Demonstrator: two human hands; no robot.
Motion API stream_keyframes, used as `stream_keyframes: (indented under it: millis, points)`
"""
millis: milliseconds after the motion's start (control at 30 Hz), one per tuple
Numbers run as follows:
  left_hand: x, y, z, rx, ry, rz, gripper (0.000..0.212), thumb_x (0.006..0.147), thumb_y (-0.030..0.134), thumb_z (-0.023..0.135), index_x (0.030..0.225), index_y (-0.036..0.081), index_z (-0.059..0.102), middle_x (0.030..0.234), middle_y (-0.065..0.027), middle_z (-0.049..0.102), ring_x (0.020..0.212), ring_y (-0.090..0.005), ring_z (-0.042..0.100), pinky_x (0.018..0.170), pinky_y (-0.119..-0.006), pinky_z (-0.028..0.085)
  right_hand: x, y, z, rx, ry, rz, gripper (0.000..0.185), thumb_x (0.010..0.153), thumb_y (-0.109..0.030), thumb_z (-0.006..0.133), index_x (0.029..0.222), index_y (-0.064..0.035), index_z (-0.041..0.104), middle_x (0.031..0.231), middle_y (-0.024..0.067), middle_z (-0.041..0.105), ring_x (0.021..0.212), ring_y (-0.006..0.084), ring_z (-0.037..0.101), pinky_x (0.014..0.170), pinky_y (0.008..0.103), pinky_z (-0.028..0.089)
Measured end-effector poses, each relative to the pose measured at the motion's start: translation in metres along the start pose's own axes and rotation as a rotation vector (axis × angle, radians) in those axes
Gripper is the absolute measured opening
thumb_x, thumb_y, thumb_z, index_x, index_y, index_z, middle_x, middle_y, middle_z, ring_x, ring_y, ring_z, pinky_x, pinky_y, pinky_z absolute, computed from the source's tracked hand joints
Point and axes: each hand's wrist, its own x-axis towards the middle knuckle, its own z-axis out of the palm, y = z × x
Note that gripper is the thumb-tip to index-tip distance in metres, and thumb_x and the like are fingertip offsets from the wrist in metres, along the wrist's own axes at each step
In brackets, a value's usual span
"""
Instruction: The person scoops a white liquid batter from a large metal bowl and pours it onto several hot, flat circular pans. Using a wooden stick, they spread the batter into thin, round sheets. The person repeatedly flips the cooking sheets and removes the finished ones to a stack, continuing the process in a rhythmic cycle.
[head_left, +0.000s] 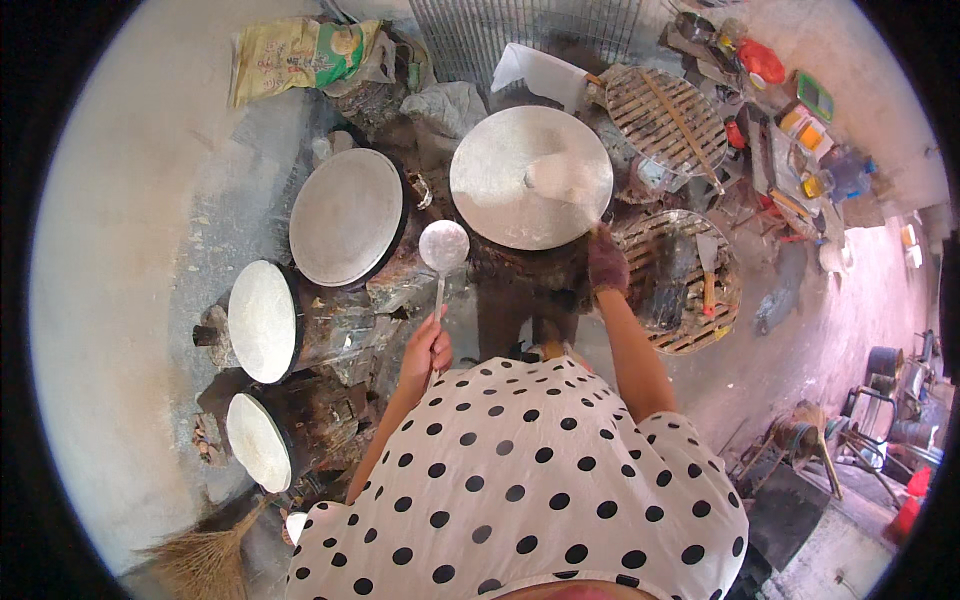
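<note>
My left hand (427, 349) grips the long handle of a metal ladle (444, 247), its round bowl pointing away from me. On my right hand (608, 264) is a dark reddish work glove. Its fingertips meet the near right rim of a large round griddle (517, 172); whether they grip the rim is hidden. A pale, shiny film covers part of that griddle. Left of the ladle sits a second round griddle (347, 217) with a dull grey surface. Two more round griddles, a whitish one (262, 322) and another nearer me (259, 442), stand along the left side.
Right of my gloved hand, a slatted round rack (645, 337) carries a dark block (670, 277) and a scraper (707, 274). Farther back is another slatted rack (667, 120) with a stick across it. A straw broom (210, 555) lies at lower left. Bottles (844, 176) crowd the right.
</note>
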Motion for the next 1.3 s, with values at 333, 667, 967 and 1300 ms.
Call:
stream_keyframes:
  millis: [333,667,967,1300]
  points:
    - [0.044,0.007,0.009,0.21,-0.198,-0.063,0.038,0.099,0.024,0.041,0.135,0.011,0.04,0.06,0.0042,0.037,0.042,-0.0069,0.036,0.04,-0.023,0.031,0.036,0.046,0.021,0.155,0.188,-0.107,0.047,0.092,-0.008,0.034,0.139,-0.0109,0.039,0.141,0.0094,0.043,0.117,0.0262,0.053,0.093,0.0365,0.046]
    - [0.151,0.048,0.034,0.438,0.045,0.092,0.027,0.097,0.023,0.044,0.116,0.006,0.053,0.059,0.0002,0.047,0.043,-0.0095,0.042,0.039,-0.024,0.034,-0.074,-0.038,-0.026,-0.258,0.082,-0.016,0.034,0.09,-0.022,0.05,0.124,-0.0237,0.051,0.094,0.0187,0.063,0.084,0.0376,0.06,0.07,0.046,0.048]
    - [0.173,0.016,0.087,0.149,0.155,0.12,0.015,0.094,0.021,0.05,0.087,0.007,0.05,0.059,0.0004,0.047,0.041,-0.0101,0.043,0.039,-0.026,0.035,-0.052,-0.067,0.074,-0.083,0.344,-0.467,0.039,0.093,-0.015,0.046,0.129,0.0002,0.049,0.105,0.0121,0.065,0.078,0.02,0.065,0.071,0.0319,0.051]
    - [0.055,0.081,0.017,-0.269,-0.282,-0.098,0.035,0.099,0.023,0.042,0.132,0.01,0.043,0.06,0.0049,0.04,0.039,-0.0035,0.035,0.035,-0.019,0.031,-0.035,-0.048,0.058,-0.191,-0.151,-0.161,0.053,0.091,-0.02,0.05,0.142,-0.0169,0.035,0.128,0.0135,0.055,0.116,0.0255,0.054,0.094,0.0377,0.042]
